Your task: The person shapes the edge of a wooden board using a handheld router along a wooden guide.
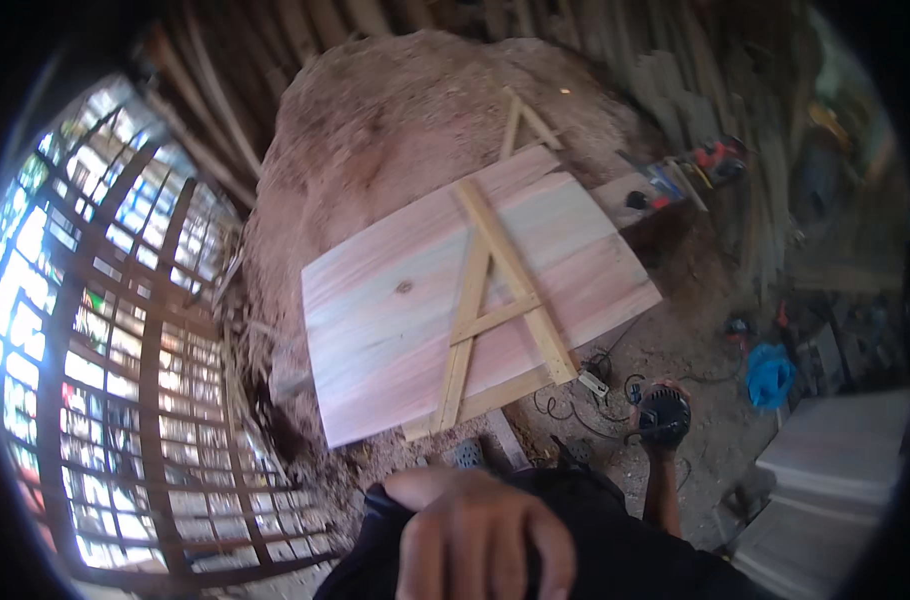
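My right hand point(662, 451) grips a dark, round-bodied power tool point(663, 415) with a vented end, held low to the right above the ground. My left hand point(480, 535) is close at the bottom middle, back up, fingers loosely bent and slightly apart; their tips run off the lower edge, and no object shows in it. Ahead, a wide wooden panel point(375, 330) of joined pinkish and pale boards lies tilted. On it rests an A-shaped wooden frame point(495, 315) with a crossbar. Neither hand touches panel or frame.
A large earth-coloured mound point(375, 130) rises behind the panel. Another wooden A-frame point(520, 120) leans there. Power tools point(715, 160) lie at the far right. Cords and a small white box point(593, 382) lie near my right hand. A blue bag point(770, 376), stacked boards point(835, 445) and a slatted wall point(150, 350) flank me.
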Motion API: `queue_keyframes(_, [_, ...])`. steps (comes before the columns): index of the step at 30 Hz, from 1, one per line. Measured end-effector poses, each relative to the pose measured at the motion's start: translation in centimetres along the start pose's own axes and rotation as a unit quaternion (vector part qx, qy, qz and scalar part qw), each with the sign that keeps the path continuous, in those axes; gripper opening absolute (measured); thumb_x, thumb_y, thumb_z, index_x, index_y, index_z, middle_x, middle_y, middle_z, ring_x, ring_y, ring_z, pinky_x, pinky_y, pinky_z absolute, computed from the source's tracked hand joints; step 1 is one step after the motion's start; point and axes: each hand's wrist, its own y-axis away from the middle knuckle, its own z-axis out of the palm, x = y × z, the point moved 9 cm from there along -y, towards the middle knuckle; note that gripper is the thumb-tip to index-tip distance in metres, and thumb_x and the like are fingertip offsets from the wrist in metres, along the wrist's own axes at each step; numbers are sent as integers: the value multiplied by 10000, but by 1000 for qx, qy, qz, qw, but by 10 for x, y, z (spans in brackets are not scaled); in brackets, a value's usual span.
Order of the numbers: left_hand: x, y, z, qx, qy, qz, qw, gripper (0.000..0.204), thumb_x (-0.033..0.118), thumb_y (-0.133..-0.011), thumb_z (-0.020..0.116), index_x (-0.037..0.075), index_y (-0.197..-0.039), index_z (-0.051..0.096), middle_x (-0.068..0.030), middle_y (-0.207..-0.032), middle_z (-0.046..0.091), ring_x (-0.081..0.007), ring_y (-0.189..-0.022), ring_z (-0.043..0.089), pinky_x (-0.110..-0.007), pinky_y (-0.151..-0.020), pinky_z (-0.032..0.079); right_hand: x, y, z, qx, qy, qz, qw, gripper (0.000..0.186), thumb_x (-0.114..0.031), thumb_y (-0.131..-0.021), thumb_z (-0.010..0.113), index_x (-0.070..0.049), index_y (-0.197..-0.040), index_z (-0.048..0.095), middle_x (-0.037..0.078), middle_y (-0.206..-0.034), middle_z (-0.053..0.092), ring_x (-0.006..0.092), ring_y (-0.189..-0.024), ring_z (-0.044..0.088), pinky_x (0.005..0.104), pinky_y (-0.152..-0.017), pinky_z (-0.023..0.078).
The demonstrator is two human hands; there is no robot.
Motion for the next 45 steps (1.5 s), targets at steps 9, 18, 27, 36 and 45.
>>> queue_keyframes(9, [-45,-35,-32,-78,-215,-18,973,304,453,-941,582,206,-783,662,30,-719,602,-194,-613,584,-413,-856,370,-1,-11,52,-122,5,-91,988,464,-258,-895,782,-53,-1274,608,124,-1317,662,277,-1252,633,487,-1121,477])
queue_keyframes(18, [-8,-28,-11,81,-371,-12,925,175,268,-950,627,154,-844,709,19,-739,640,-161,-619,624,-354,-740,465,12,-5,65,-129,-45,-15,991,468,-241,-879,793,-54,-1269,614,122,-1309,662,274,-1249,630,480,-1116,476])
queue_keyframes(27, [36,-36,74,161,-590,194,767,101,83,-959,673,103,-905,756,7,-759,677,-128,-625,665,-295,-623,561,42,-9,82,-171,-120,12,978,474,-225,-863,804,-55,-1265,620,119,-1301,661,271,-1246,628,473,-1112,475])
queue_keyframes(36, [70,-79,136,-23,-741,194,642,101,-3,-945,687,44,-985,767,-10,-832,733,-126,-679,736,-272,-636,670,49,-25,110,-216,-143,28,966,480,-208,-846,815,-56,-1260,626,116,-1292,660,268,-1243,625,467,-1108,474])
queue_keyframes(45, [61,-76,186,-127,-782,317,521,205,157,-1061,614,86,-1143,787,1,-967,824,-62,-875,768,-248,-803,648,44,-41,132,-255,-148,4,956,487,-192,-830,826,-58,-1256,631,113,-1284,660,265,-1240,622,460,-1104,473])
